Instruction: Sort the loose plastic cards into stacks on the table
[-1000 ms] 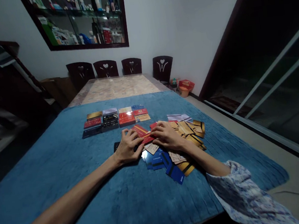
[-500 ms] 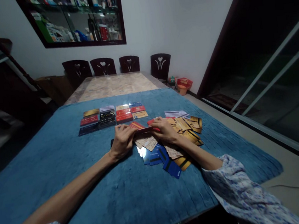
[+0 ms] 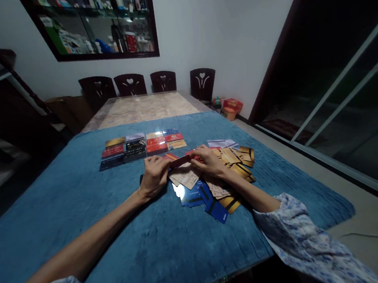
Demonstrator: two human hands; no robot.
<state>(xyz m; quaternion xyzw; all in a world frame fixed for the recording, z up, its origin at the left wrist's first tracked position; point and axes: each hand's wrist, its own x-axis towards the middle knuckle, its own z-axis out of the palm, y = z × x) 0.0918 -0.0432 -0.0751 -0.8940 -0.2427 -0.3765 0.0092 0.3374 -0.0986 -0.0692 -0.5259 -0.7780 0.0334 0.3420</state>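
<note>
Between my two hands is a small stack of red cards (image 3: 179, 161), held on edge just above a loose pile. My left hand (image 3: 154, 174) pinches its left end, and my right hand (image 3: 207, 161) grips the right end. Under and around them lie beige cards (image 3: 188, 178), blue cards (image 3: 194, 196) and gold cards (image 3: 244, 155), spread and overlapping. Red cards show behind my fingers, partly hidden. Farther off to the left, sorted card stacks (image 3: 134, 152) sit in rows, in black, red, gold, silver and blue.
A blue cloth (image 3: 136, 250) covers the near part of the table; its far end is bare marble-patterned top (image 3: 151, 106). Pale cards (image 3: 222, 143) lie behind the pile. Several dark chairs (image 3: 203, 83) stand at the far end, and a glass door (image 3: 345, 84) is at the right.
The stack of red cards has tilted, so more of its face shows. Both hands have shifted only slightly and still hold it.
</note>
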